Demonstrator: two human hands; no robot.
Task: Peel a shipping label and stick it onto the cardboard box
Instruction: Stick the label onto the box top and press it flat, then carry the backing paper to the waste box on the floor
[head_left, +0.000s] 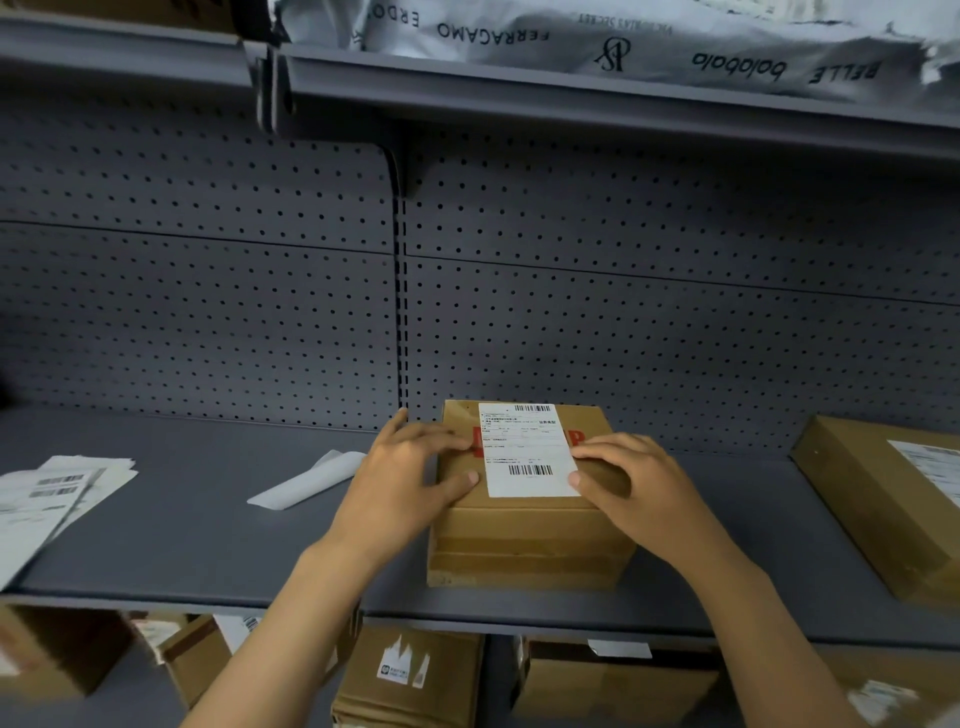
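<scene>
Shipping label (524, 449) sits flat on top of cardboard box (530, 499) on the shelf (208, 519). Left hand (410, 478) and right hand (628, 483) open, fingers flat at label's side edges, gripping nothing. Press centre outward, firm on corners, avoid bubbles.

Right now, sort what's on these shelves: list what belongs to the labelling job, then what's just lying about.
In the job: cardboard box, shipping label, left hand, right hand, peeled backing strip.

Lying about: spare label sheets, labelled box at right, boxes below, printed bags above.
</scene>
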